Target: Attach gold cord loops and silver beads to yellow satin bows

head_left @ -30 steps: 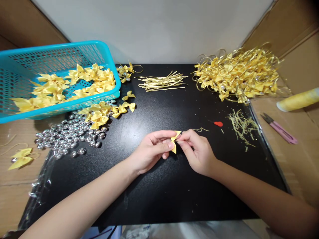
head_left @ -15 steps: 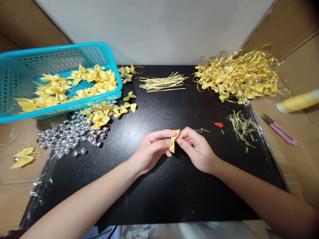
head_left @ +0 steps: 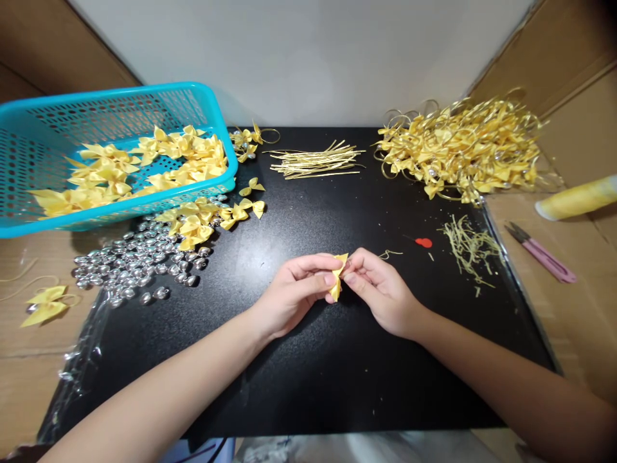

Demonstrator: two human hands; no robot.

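Observation:
My left hand [head_left: 303, 283] is closed around a yellow ribbon bow [head_left: 339, 273], with the thumb pressed on its near side. Close against the bow, my right hand [head_left: 378, 286] pinches with thumb and forefinger. A thin gold cord [head_left: 391, 253] trails out behind the right hand's knuckles; the part between the fingertips is mostly hidden. Both hands are over the middle of the black table [head_left: 289, 386].
A turquoise basket [head_left: 229, 170] of yellow bows stands left, silver beads [head_left: 139, 257] before it. Gold cord lengths [head_left: 315, 161] lie at the back. To the right are finished-looking looped bows [head_left: 463, 148], cord scraps [head_left: 470, 247], a red piece [head_left: 423, 242] and pink-handled snips [head_left: 549, 260].
The bow has turned slightly between my fingers and shifted a little to the right. The cord's tail has moved a little; both hands stay in nearly the same place.

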